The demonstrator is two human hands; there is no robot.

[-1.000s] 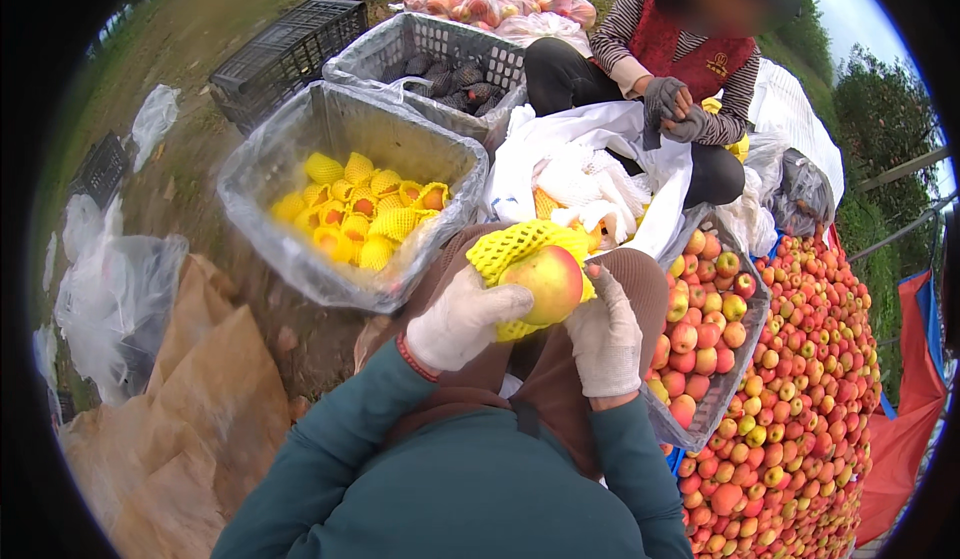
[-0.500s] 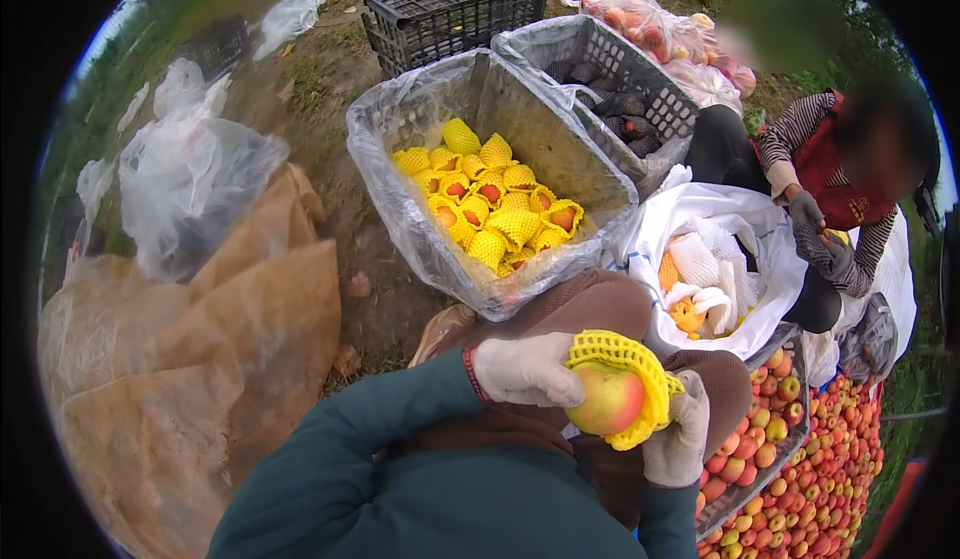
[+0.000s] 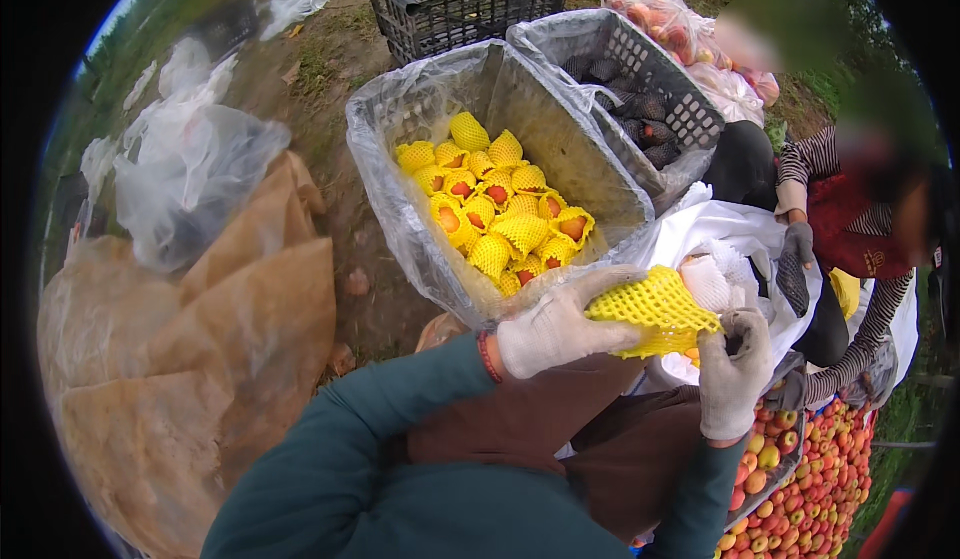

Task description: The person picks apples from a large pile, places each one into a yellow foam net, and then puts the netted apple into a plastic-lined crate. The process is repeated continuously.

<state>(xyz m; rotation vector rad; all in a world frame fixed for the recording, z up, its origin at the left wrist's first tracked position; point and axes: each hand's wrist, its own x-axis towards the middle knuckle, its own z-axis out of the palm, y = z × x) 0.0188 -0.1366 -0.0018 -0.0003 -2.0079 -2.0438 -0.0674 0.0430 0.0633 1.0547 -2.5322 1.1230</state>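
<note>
A yellow foam net sleeve [image 3: 655, 309] is stretched between my hands above my lap, next to the lined crate. My left hand [image 3: 565, 329], in a whitish work glove, closes round its left end with thumb and fingers. At the opposite end my right hand [image 3: 738, 371], gloved alike, pinches the net's edge. No apple skin shows through the sleeve, so I cannot tell what is inside. Beyond my left hand, the plastic-lined crate [image 3: 390, 234] holds several apples in yellow net sleeves [image 3: 520, 229].
A white sack [image 3: 690, 224] with foam nets stands right of the crate. Behind it is a second crate [image 3: 690, 109] with dark-netted fruit. A co-worker's gloved hand [image 3: 795, 249] is at the right, above heaped apples [image 3: 810, 479]. Brown sheeting [image 3: 200, 359] covers the left.
Both hands have moved up and slightly right. The apple that showed in the yellow sleeve is out of sight. The co-worker's hands have moved apart, one lower toward the apples.
</note>
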